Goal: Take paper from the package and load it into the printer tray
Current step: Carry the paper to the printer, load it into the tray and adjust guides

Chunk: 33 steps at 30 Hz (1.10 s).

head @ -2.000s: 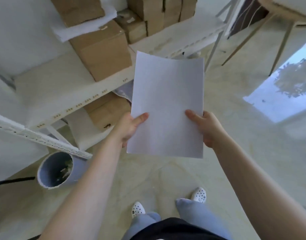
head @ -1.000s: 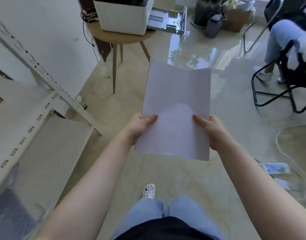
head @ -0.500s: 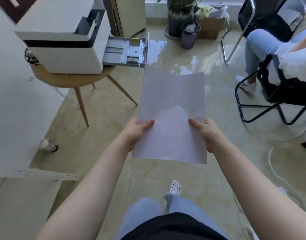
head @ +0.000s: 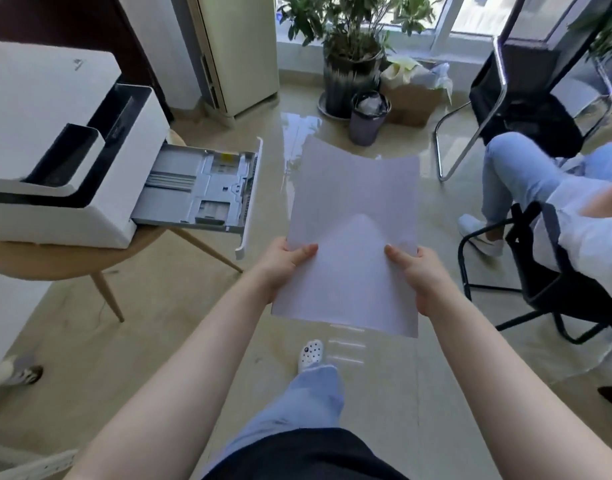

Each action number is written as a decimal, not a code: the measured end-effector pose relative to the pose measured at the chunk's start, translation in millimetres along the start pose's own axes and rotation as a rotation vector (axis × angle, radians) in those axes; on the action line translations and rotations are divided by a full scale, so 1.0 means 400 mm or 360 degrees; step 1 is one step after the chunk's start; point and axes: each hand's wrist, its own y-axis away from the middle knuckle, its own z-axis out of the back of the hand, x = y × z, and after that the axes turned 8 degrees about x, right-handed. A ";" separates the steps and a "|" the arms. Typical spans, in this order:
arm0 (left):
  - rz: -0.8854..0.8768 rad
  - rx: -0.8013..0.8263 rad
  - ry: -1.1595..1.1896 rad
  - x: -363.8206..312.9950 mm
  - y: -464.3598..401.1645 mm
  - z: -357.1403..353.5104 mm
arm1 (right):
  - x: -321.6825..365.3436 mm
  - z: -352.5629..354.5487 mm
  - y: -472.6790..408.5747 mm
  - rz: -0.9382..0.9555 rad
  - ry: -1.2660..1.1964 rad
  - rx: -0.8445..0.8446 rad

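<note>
You are looking at the following counts. One white box-shaped printer (head: 51, 143). One grey plastic paper tray (head: 197, 192), pulled out. One round wooden side table (head: 55, 261), two slanted legs showing. One white stack of paper (head: 353, 237); the sheets in it are not countable. Two bare hands are gripping it: left hand (head: 284, 265), right hand (head: 422, 275). One leafy potted plant (head: 353, 46). One small dark waste bin (head: 368, 117). One brown cardboard box (head: 413, 102). Two black metal-framed chairs (head: 526, 109) (head: 554, 289). One seated person (head: 554, 188). One white perforated clog (head: 310, 353) is showing.
</note>
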 end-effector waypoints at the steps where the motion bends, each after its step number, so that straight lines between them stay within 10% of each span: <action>1: 0.0004 0.0011 0.0011 -0.034 -0.053 -0.004 | 0.036 0.010 -0.049 -0.0006 0.0010 -0.0011; 13: -0.0037 -0.0098 0.0123 -0.354 -0.543 0.023 | 0.355 0.046 -0.624 -0.0057 0.0068 0.0143; 33: -0.0209 -0.1196 0.0429 -0.588 -0.921 0.322 | 0.719 -0.383 -1.374 -0.0075 0.0921 0.0981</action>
